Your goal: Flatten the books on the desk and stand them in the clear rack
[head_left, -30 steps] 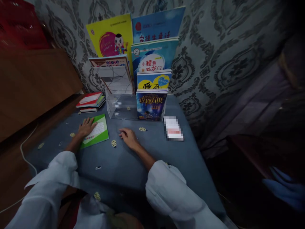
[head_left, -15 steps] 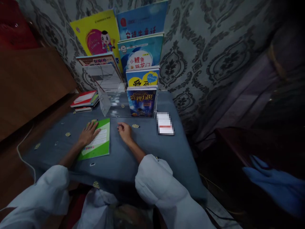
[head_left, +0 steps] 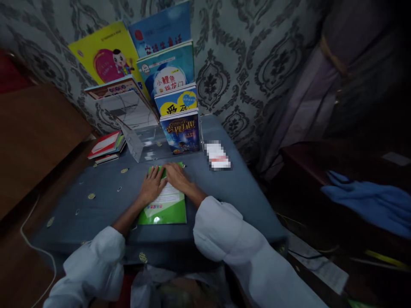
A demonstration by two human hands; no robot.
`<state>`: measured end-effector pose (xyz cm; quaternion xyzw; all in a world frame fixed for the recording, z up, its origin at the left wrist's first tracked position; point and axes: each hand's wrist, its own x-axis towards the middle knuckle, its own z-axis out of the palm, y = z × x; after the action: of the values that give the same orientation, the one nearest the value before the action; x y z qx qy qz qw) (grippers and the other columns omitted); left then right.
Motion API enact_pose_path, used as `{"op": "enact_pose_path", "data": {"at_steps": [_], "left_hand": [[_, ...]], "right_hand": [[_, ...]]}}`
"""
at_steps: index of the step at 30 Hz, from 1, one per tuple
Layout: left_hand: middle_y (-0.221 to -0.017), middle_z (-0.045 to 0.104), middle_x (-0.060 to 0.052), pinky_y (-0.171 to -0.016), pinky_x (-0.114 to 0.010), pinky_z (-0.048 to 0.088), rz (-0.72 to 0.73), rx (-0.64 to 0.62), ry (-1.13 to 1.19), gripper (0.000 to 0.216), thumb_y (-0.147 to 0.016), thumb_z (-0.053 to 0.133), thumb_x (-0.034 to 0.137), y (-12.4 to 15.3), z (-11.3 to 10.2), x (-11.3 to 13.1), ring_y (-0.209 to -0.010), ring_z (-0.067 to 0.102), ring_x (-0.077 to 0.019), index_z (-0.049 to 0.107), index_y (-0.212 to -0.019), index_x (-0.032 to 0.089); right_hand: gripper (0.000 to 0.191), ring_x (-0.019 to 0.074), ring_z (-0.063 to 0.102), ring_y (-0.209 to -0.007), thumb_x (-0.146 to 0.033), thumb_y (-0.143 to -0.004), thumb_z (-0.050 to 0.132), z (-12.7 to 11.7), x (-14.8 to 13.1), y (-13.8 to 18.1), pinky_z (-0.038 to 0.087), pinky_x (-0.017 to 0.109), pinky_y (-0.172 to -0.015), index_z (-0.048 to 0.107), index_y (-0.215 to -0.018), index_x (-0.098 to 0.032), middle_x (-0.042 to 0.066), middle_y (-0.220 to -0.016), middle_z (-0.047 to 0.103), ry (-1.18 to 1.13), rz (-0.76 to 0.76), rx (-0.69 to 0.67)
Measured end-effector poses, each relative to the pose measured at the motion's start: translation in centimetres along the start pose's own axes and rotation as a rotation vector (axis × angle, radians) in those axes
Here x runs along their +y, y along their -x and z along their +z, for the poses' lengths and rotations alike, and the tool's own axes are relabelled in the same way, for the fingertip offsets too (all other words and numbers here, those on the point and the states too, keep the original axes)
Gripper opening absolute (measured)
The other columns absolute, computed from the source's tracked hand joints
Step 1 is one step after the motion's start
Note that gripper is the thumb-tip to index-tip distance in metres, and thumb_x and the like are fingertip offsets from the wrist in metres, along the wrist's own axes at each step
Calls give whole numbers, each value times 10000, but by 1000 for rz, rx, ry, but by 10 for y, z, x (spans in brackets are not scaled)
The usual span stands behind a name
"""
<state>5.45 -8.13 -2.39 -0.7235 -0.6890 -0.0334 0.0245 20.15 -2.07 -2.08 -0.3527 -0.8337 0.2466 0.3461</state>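
A green and white book [head_left: 170, 210] lies on the blue-grey tablecloth in front of me. My left hand [head_left: 152, 188] rests flat on its upper left part, fingers stretched out. Across the book's upper edge lies my right hand [head_left: 177, 176], open, its fingertips close to those of the left hand. Neither hand grips anything. Just beyond them stands a clear acrylic rack [head_left: 133, 139] holding several upright books, with a dark blue book [head_left: 181, 132] at the front and a yellow book [head_left: 109, 55] at the back.
A small stack of books [head_left: 107, 145] sits left of the rack. On the right is a blurred-out white rectangular item [head_left: 217, 156]. The tablecloth [head_left: 105, 222] has scattered yellowish patches. A patterned wall [head_left: 221, 81] rises behind. Blue cloth [head_left: 369, 205] lies off to the right.
The green book has moved right across the table under my left hand. My right hand, earlier curled on the cloth beside it, now lies open on the book. The view has shifted somewhat.
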Motion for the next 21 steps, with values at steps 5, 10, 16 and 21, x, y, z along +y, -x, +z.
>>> {"op": "enact_pose_path", "data": {"at_steps": [5,10,16,21], "left_hand": [[-1610,376,-196,-1199,-540,311,115,38,31,547,-1046,318,382,-2,1,-16,-1517,313,-331,454,-1494,98],[-1572,452,-164,-1178,-530,354,267,122,36,533,-1041,356,385,-3,0,-31,-1457,419,-319,469,-1487,116],[-1534,503,-161,-1154,-560,376,277,168,51,497,-1037,385,380,0,-4,-31,-1431,448,-325,520,-1445,131],[-1556,477,-154,-1161,-578,364,264,168,51,492,-1056,350,362,3,-7,-26,-1462,412,-320,499,-1466,136]], "right_hand": [[437,244,601,-1196,0,-896,486,6,-3,7,445,405,-1090,638,-1277,-153,142,-1226,685,105,-111,-82],[494,242,536,-1363,-10,-930,430,3,9,7,419,422,-1157,573,-1386,-134,178,-1423,600,138,-106,-143],[454,253,492,-1420,-150,-983,455,-3,26,13,391,513,-1189,545,-1427,-171,156,-1454,594,218,-50,-59],[414,281,488,-1423,-258,-1002,470,-12,44,15,411,528,-1176,577,-1387,-150,173,-1430,611,304,66,19]]}}
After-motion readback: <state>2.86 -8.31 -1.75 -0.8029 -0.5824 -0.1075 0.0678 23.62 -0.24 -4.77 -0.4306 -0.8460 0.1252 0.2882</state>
